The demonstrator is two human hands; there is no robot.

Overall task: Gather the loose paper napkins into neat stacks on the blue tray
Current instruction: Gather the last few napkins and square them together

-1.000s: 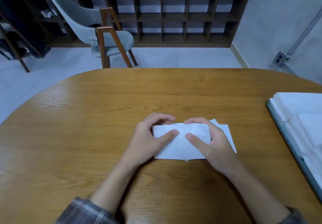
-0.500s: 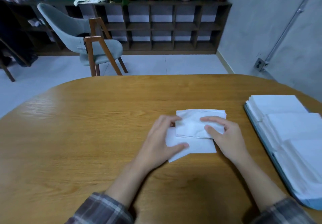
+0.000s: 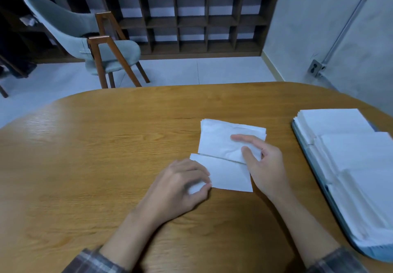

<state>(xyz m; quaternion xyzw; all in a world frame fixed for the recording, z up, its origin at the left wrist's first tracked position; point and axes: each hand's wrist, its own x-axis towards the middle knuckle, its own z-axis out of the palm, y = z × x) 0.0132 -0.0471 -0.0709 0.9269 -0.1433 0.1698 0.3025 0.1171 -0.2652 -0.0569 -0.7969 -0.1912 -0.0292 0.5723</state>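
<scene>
On the wooden table, mid-frame, the left hand grips the lower napkin and the right hand pinches the folded bundle. The blue tray at right carries napkin stacks. A grey chair stands upper left.

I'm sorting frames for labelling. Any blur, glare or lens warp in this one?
Head view: left hand smeared by motion blur, right hand and napkins crisper. Head view: pale glare on the table at left. Head view: wide lens bows the table edge and leans the shelf; tray soft at the frame edge.
</scene>
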